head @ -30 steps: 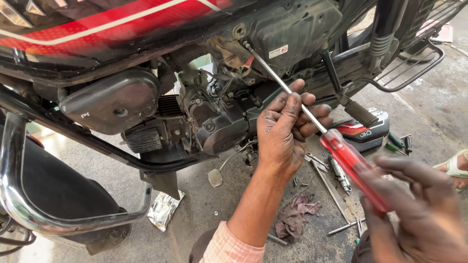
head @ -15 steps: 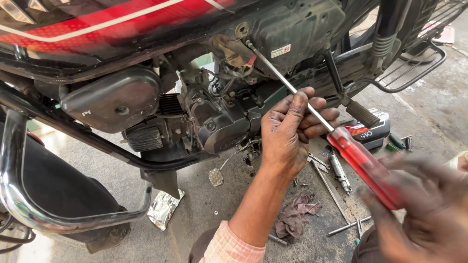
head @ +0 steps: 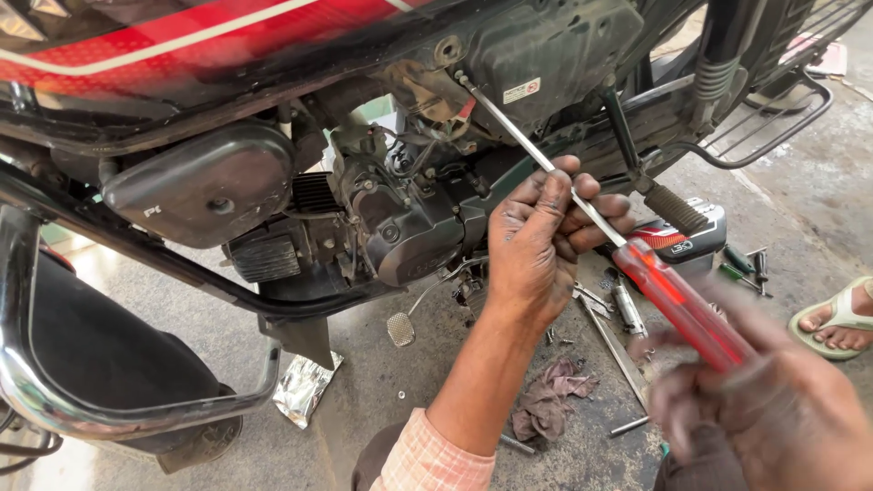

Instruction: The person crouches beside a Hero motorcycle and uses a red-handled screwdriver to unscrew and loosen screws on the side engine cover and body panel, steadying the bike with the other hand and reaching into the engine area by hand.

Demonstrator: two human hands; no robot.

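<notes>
A long screwdriver [head: 673, 295] with a clear red handle and a steel shaft slants up to the left, its tip set against the black side panel [head: 546, 45] of a red and black motorcycle. My left hand [head: 536, 241] pinches the shaft midway along. My right hand [head: 773, 409], blurred, wraps the end of the red handle at lower right. The engine [head: 400, 218] sits just left of my left hand.
Loose tools and bits lie on the concrete [head: 627, 314], with a dirty rag [head: 550, 400] and a crumpled foil wrapper [head: 305, 386]. A kick lever [head: 655, 182] and a chrome guard bar [head: 136, 409] stick out. Another person's sandalled foot [head: 841, 318] is at the right edge.
The view has shifted slightly. My right hand has slid along the red handle and blurs with motion. My left hand stays on the shaft, and the tip remains at the side panel.
</notes>
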